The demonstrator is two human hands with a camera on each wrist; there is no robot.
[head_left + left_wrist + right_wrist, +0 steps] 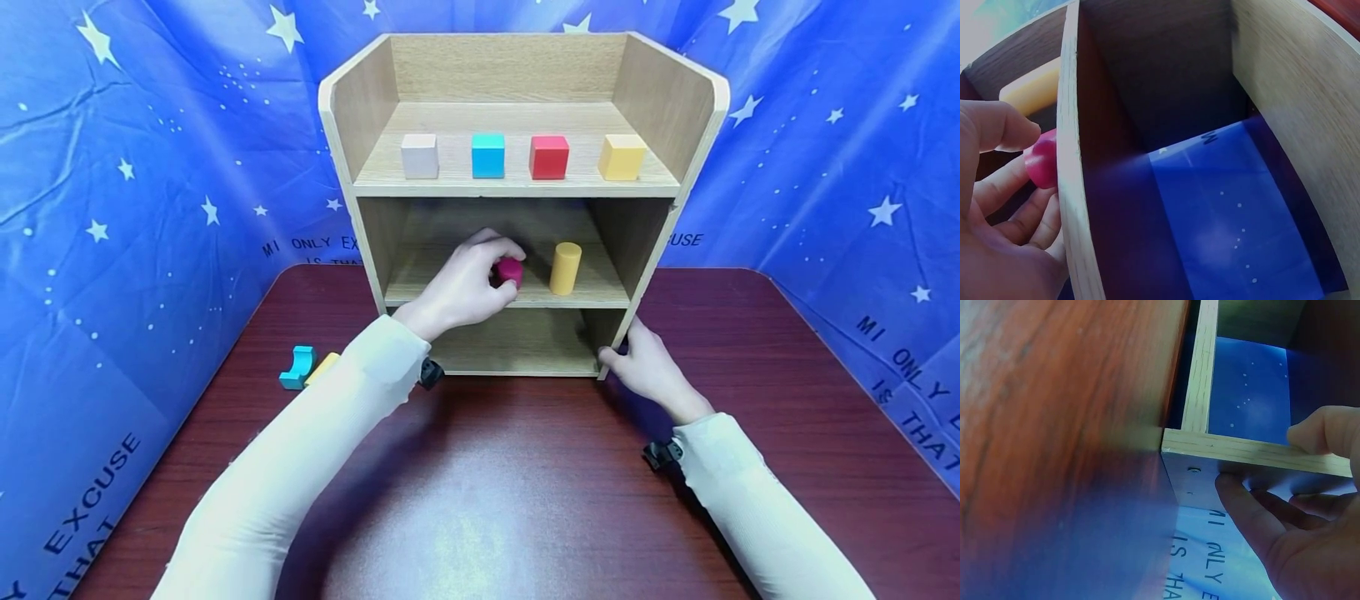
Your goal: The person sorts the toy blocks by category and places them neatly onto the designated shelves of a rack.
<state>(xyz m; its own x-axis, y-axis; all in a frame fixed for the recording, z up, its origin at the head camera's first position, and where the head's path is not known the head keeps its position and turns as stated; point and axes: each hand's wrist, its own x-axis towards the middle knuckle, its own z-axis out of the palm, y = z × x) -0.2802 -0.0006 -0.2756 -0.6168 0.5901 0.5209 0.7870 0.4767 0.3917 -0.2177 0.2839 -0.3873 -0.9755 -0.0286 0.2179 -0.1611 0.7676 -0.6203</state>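
My left hand (pixel 471 282) reaches into the middle compartment of the wooden shelf (pixel 510 193) and pinches a red cylinder (pixel 510 272) between thumb and fingers. The left wrist view shows that red cylinder (pixel 1042 161) at the board's edge, partly behind it. To its right a yellow cylinder (pixel 566 269) stands upright on the same board. My right hand (pixel 647 363) grips the shelf's right side panel low down, thumb on the inside and fingers outside, as the right wrist view shows with the panel's edge (pixel 1254 451) between them.
On the top board stand a white cube (pixel 420 157), a blue cube (pixel 488 157), a red cube (pixel 549 158) and a yellow cube (pixel 622 157). A blue arch-like block (pixel 298 368) lies on the table (pixel 480 492) at left, beside a yellow block (pixel 322 367) partly hidden by my left sleeve.
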